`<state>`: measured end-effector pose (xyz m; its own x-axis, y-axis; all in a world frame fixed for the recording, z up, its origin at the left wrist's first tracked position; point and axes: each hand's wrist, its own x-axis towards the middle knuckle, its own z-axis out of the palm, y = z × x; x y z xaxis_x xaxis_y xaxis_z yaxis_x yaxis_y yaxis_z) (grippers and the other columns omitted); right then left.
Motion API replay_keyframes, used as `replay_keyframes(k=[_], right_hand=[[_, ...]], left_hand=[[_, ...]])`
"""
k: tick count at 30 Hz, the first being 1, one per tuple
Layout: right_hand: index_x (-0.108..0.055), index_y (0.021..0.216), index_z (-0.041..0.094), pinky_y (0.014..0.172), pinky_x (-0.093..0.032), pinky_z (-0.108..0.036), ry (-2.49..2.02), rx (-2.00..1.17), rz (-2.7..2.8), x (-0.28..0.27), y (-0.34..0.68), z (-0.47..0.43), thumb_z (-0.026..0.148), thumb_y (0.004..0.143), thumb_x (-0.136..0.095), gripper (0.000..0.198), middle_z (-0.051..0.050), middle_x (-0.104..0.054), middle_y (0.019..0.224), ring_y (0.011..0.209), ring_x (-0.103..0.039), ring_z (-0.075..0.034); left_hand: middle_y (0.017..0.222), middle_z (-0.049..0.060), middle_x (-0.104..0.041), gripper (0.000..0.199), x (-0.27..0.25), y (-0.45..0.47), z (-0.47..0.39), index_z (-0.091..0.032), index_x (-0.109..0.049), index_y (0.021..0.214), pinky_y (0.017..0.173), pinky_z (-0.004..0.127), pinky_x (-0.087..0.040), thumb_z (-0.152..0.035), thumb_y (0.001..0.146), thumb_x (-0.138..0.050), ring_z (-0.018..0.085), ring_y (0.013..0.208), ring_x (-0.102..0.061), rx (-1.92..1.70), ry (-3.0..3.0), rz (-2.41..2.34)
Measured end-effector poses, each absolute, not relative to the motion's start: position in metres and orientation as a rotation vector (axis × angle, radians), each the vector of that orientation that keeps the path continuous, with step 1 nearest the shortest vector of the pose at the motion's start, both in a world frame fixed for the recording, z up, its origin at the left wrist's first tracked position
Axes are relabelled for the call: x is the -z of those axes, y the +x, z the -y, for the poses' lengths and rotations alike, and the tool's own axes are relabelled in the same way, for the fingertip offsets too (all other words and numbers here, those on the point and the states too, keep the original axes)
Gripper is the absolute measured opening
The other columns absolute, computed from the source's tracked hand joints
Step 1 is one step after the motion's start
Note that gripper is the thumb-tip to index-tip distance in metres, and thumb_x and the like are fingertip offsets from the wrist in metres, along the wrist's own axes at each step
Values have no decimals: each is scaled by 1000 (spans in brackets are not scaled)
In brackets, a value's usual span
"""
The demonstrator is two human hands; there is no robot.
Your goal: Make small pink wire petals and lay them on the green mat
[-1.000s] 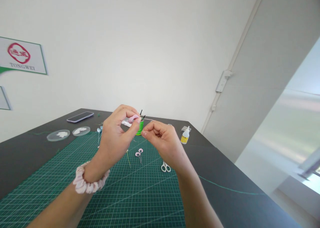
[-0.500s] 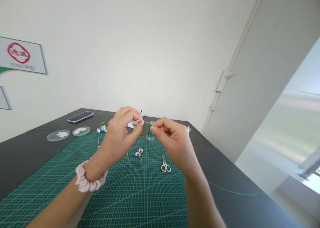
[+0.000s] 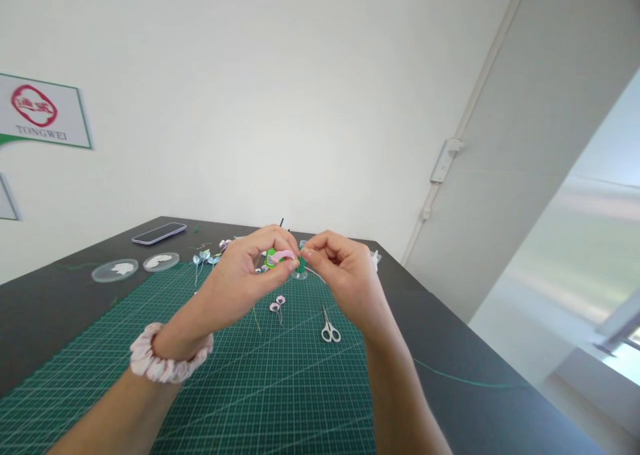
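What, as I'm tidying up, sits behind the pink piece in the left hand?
Part of a bright green object shows behind the pink piece; that piece and the left hand cover the rest, so its full shape is hidden.

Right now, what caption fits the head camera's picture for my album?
Left hand pinching a pink piece, right hand close beside it, with scissors lying on the green mat.

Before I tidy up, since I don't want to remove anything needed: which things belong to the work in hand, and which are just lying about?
Part of the work:
- pink piece, held in the left hand, right hand close by
- likely cutting mat, scissors, stemmed pink pieces and green spool

Apparently just lying about:
- phone
- loose green strand on the right
- clear dishes, untouched
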<state>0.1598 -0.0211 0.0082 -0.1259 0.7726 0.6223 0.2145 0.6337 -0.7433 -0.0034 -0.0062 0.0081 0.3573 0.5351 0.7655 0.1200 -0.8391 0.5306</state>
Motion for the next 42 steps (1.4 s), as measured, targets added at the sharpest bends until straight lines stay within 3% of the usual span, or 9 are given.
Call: replay_keyframes(k=[6, 16, 24, 30, 42], right_hand=[[-58, 68, 18, 44, -19, -25, -731, -806, 1667, -6, 161, 18, 29, 80, -63, 17, 9, -36, 49, 46, -27, -7], [-56, 66, 18, 45, -17, -26, -672, -900, 1695, -5, 155, 20, 26, 79, -64, 17, 10, -33, 50, 47, -23, -7], [-54, 62, 19, 47, -24, -25, -653, -891, 1747, -3, 145, 23, 27, 81, -62, 22, 6, -41, 53, 50, -33, -9], [-56, 63, 19, 46, -25, -25, -688, -845, 1736, -4, 144, 22, 30, 81, -62, 22, 6, -42, 52, 50, -33, -8], [-55, 63, 18, 43, -21, -24, -664, -951, 1674, -5, 142, 23, 35, 78, -66, 25, 8, -39, 50, 46, -25, -7]], left_hand=[[79, 1, -60, 18, -8, -6, 7, -20, -57, 65, 57, 26, -42, -20, 83, -57, 12, 63, -49, -1432, 2067, -499], [83, -1, -56, 12, 0, -9, 2, -24, -65, 75, 68, 25, -41, -20, 86, -61, 11, 75, -49, -1488, 1870, -397], [78, -1, -56, 16, -5, -3, 4, -20, -56, 68, 68, 26, -42, -14, 83, -58, 11, 71, -49, -1748, 1879, -509], [82, 0, -59, 15, -5, -1, 5, -21, -53, 70, 78, 33, -44, -13, 83, -55, 15, 80, -54, -1939, 2069, -685], [80, 0, -59, 15, -3, -1, 5, -22, -52, 73, 76, 33, -45, -13, 85, -54, 15, 79, -55, -1977, 2090, -671]])
